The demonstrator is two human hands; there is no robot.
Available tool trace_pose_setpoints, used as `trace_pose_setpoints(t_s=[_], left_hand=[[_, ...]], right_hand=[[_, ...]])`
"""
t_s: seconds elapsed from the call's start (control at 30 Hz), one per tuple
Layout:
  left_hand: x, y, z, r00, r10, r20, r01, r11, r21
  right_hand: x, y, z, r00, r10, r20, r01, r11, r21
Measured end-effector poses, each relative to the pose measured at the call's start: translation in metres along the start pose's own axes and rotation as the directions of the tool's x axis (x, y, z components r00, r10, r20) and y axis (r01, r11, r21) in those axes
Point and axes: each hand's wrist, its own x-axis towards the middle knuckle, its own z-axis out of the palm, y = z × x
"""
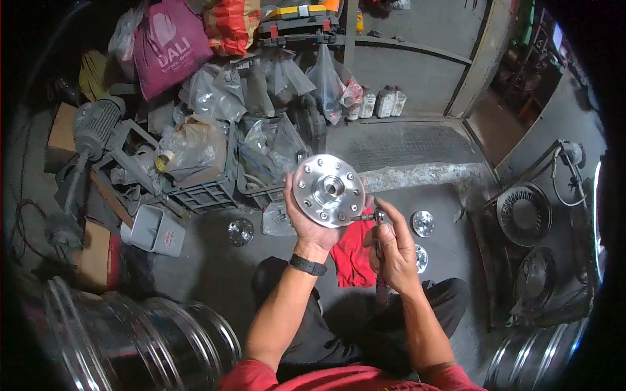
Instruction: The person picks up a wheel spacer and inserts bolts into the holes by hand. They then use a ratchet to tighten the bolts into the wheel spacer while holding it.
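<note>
My left hand (308, 229), with a black band on its wrist, holds up a shiny round metal flange (312, 203). The flange has a raised central hub with a hole and a ring of bolts near its rim. A ratchet wrench (379, 216) is gripped in my right hand (398, 254), its socket end against the flange's lower right edge. Most of the wrench handle is hidden by my fingers. Below lies a red cloth (352, 260) on the floor. Similar metal discs rest at the right, one (423, 223) above another (422, 259), and a third (240, 232) sits at left.
Crates (207, 193) full of plastic bags stand ahead, beside a grey bin (156, 229) and an electric motor (99, 124). Several bottles (385, 102) line the back wall. Chrome wheel rims (150, 339) are at lower left; a dark stand holding round parts (523, 212) is at right.
</note>
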Motion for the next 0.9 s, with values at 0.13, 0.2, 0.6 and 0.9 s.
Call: trace_pose_setpoints(t_s=[0.13,0.2,0.6,0.9], left_hand=[[-0.002,-0.002,0.003,1.000,0.015,0.022,-0.018,0.985,0.171],[-0.001,-0.009,0.007,0.999,0.032,0.010,-0.034,0.985,0.171],[-0.004,-0.016,0.006,0.991,0.134,-0.025,-0.121,0.950,0.289],[-0.002,-0.015,0.002,0.989,0.145,-0.042,-0.120,0.925,0.361]], right_hand=[[0.000,-0.004,0.003,0.999,-0.022,0.027,0.026,0.988,-0.152],[0.001,-0.002,0.005,0.999,-0.019,0.032,0.024,0.985,-0.168],[-0.002,-0.001,0.012,1.000,0.008,0.004,-0.006,0.955,-0.298],[-0.001,0.001,0.010,1.000,0.014,0.021,-0.008,0.957,-0.290]])
